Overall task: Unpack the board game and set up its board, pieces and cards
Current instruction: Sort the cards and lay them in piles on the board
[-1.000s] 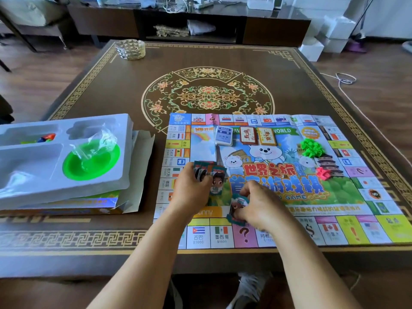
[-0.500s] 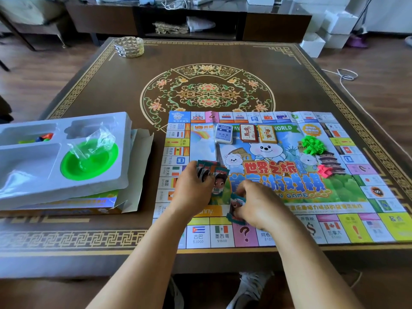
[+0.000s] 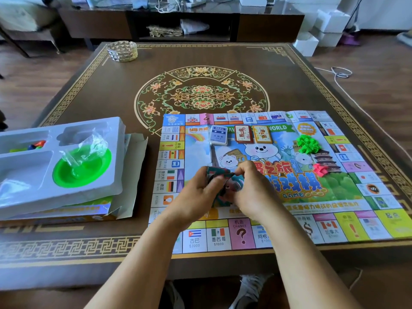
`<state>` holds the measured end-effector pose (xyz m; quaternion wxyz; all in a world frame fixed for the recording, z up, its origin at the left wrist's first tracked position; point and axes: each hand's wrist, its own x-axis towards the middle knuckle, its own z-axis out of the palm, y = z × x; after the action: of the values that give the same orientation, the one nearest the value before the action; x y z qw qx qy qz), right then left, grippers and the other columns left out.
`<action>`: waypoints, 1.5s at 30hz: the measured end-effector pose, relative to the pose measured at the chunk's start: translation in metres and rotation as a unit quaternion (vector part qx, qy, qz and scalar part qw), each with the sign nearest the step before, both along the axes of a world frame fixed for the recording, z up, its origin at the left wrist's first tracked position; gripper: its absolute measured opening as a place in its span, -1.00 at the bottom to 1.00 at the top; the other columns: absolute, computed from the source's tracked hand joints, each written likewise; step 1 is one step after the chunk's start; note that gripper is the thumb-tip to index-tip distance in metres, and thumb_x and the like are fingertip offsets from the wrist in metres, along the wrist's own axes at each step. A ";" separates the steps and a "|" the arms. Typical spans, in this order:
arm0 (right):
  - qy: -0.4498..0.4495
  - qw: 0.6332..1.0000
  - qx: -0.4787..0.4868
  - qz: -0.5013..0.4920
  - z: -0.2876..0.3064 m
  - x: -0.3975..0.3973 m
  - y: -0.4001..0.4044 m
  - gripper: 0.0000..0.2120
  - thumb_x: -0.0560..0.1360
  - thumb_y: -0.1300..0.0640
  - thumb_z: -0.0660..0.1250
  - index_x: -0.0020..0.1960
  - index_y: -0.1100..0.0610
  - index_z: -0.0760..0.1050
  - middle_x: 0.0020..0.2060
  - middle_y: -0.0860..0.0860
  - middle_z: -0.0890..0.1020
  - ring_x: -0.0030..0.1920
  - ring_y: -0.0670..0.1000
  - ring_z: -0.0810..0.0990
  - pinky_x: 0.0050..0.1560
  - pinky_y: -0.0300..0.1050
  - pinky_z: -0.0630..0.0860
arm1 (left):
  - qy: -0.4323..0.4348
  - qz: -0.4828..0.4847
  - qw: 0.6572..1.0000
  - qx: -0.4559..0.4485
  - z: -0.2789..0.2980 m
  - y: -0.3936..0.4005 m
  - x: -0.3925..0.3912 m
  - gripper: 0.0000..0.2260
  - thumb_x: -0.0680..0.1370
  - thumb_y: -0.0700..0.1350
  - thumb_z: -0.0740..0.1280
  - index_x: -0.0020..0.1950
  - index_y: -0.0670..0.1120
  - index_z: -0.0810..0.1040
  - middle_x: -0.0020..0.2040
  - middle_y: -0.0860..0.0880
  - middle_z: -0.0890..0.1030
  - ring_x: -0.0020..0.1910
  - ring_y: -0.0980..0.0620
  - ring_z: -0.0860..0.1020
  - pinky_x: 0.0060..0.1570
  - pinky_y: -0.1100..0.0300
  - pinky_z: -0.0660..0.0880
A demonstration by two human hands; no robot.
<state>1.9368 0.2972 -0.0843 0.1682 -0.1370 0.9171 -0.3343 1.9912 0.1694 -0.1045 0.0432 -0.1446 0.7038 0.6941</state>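
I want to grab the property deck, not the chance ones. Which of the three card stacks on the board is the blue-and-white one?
The leftmost stack, blue and white. The other two, to its right, have red-brown borders around cream faces.

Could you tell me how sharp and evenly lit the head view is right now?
In the head view, both hands, left and right, and the cards they hold are smeared by motion blur; the board print reads fairly sharp; wide-angle distortion bows the table edges; daylight glare washes the white tray.

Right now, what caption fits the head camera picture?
Both hands hold picture cards over the colourful paper game board.
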 end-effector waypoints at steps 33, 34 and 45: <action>-0.070 0.924 -0.368 -0.071 -0.032 0.023 -0.032 -0.54 0.37 0.05 0.07 0.26 -0.05 0.33 0.15 -0.07 0.51 0.15 -0.19 0.50 0.00 -0.42 0.44 | 0.105 0.103 0.974 -0.171 -0.020 0.019 -0.010 -0.70 0.47 -0.18 0.36 0.07 -0.01 0.28 -0.10 0.08 0.56 -0.15 0.08 0.55 -0.16 0.19 0.49; -0.066 0.926 -0.366 -0.070 -0.032 0.022 -0.031 -0.55 0.38 0.05 0.06 0.26 -0.06 0.33 0.15 -0.10 0.51 0.13 -0.24 0.49 -0.01 -0.44 0.44 | 0.108 0.100 0.973 -0.175 -0.022 0.018 -0.011 -0.72 0.46 -0.15 0.36 0.06 -0.03 0.29 -0.10 0.07 0.56 -0.13 0.06 0.55 -0.15 0.16 0.49; -0.174 0.890 -0.395 -0.149 -0.020 0.004 -0.024 -0.83 0.54 0.22 0.29 0.01 0.03 0.63 -0.07 0.01 0.71 0.00 0.02 0.66 0.04 -0.02 0.58 | 0.013 0.164 0.986 0.037 -0.007 0.008 -0.023 -0.87 0.53 -0.28 0.30 0.06 -0.14 0.50 -0.04 -0.15 0.63 -0.01 -0.10 0.63 0.03 0.09 0.58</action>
<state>1.9408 0.2731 -0.1046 0.2056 0.0070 0.6750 -0.7086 1.9680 0.1776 -0.1117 -0.0751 -0.2472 0.6448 0.7193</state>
